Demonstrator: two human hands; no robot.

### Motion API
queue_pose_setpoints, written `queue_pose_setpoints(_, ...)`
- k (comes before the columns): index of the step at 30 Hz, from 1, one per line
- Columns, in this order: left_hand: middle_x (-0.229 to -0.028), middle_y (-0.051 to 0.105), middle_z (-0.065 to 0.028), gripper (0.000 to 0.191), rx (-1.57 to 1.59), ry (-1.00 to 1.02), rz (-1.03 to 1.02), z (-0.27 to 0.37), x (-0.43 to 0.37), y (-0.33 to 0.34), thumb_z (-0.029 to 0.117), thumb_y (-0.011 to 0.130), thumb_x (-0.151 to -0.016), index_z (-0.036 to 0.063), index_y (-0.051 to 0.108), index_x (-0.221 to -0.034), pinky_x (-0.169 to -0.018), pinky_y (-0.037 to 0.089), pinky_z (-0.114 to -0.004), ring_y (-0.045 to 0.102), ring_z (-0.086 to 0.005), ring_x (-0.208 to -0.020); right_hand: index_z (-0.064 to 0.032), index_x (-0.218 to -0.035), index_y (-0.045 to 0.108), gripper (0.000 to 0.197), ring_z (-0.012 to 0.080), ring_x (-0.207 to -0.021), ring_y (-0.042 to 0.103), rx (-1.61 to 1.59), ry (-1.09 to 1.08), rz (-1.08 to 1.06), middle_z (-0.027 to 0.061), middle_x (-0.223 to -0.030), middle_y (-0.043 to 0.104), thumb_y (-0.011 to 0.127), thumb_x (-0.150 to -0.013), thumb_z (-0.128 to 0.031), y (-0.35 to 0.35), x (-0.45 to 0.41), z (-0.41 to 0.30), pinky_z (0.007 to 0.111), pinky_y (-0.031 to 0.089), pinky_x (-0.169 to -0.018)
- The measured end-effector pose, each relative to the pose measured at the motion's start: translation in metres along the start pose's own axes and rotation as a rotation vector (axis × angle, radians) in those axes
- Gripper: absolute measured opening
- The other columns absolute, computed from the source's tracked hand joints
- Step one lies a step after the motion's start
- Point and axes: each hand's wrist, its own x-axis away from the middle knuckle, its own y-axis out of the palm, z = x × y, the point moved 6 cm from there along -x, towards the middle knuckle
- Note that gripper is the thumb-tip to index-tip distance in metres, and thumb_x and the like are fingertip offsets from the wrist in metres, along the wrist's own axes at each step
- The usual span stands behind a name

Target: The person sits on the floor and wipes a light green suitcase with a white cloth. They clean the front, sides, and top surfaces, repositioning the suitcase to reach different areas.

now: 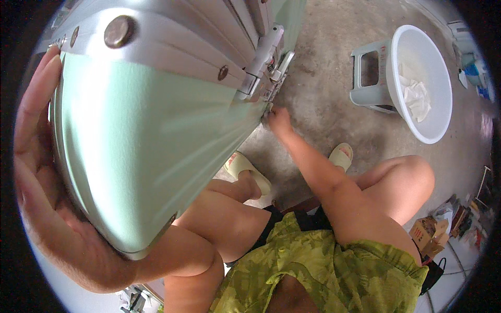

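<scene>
A large, pale green hard case [117, 148] with a silver metal rim fills the upper left, close to the camera. Round rivets [118, 32] dot the rim, and a metal latch [268, 64] sits on its right side. My left hand [43, 187] wraps around the case's left edge, with fingertips at the rim and the palm beneath the rounded corner. Below the latch, my right hand [280, 119] has curled fingers on the case's far edge; its fingertips are partly hidden.
At the right, a white plastic basin [440, 94] holding white cloth [415, 98] rests on a grey plastic stool [358, 78]. An open cardboard box [428, 234] and assorted items lie at the lower right. My slippered feet are on the concrete floor [325, 43].
</scene>
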Motion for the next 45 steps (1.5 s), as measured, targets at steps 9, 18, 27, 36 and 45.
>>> queue_pose_setpoints(9, -0.126, 0.055, -0.0276, 0.066, -0.025, 0.064, -0.027, 0.006, -0.002, 0.007, 0.047, 0.038, -0.096, 0.0014, 0.031, -0.143, -0.078, 0.054, -0.037, 0.063, -0.0262, -0.104, -0.0047, -0.082, 0.072, 0.018, 0.0361, -0.082, 0.066, 0.190, 0.119, -0.323, 0.0170, -0.079, 0.068, 0.068, -0.071, -0.019, 0.036, -0.030, 0.052, 0.044, 0.052, -0.071)
queue_pose_setpoints(18, -0.126, 0.053, -0.0294, 0.071, -0.037, 0.153, -0.007, 0.004, -0.002, 0.004, 0.050, 0.038, -0.095, 0.0019, 0.027, -0.146, -0.075, 0.056, -0.038, 0.064, -0.0271, -0.103, 0.0061, -0.078, 0.065, 0.013, 0.0280, -0.062, 0.062, -0.161, 0.237, -0.185, 0.0224, -0.067, 0.063, 0.057, -0.075, -0.004, 0.008, 0.006, 0.006, 0.043, 0.046, -0.059)
queue_pose_setpoints(27, -0.126, 0.052, -0.0311, 0.076, 0.033, 0.441, -0.011, -0.021, -0.011, 0.007, 0.053, 0.039, -0.094, 0.0024, 0.023, -0.149, -0.072, 0.058, -0.039, 0.064, -0.0280, -0.101, 0.0085, -0.082, 0.063, 0.015, 0.0325, -0.059, 0.058, -0.094, 0.180, -0.066, 0.0272, -0.068, 0.060, 0.055, -0.074, 0.000, 0.022, 0.002, 0.039, 0.044, 0.046, -0.060)
queue_pose_setpoints(36, -0.124, 0.055, -0.0302, 0.075, 0.112, 0.478, 0.051, -0.006, -0.024, 0.013, 0.053, 0.038, -0.096, 0.0034, 0.023, -0.150, -0.072, 0.060, -0.039, 0.065, -0.0279, -0.102, 0.0065, -0.082, 0.064, 0.013, 0.0304, -0.059, 0.055, -0.146, 0.087, -0.069, 0.0275, -0.067, 0.054, 0.056, -0.074, -0.001, 0.003, 0.019, 0.006, 0.043, 0.045, -0.061)
queue_pose_setpoints(45, -0.122, 0.059, -0.0227, 0.057, -0.149, 0.395, -0.020, -0.013, -0.020, -0.001, 0.042, 0.039, -0.101, 0.0106, 0.031, -0.148, -0.074, 0.061, -0.034, 0.065, -0.0237, -0.105, 0.0041, -0.074, 0.061, 0.011, 0.0449, -0.066, 0.061, 0.041, 0.114, -0.184, 0.0297, -0.073, 0.058, 0.055, -0.074, -0.005, 0.019, -0.006, 0.033, 0.048, 0.047, -0.063)
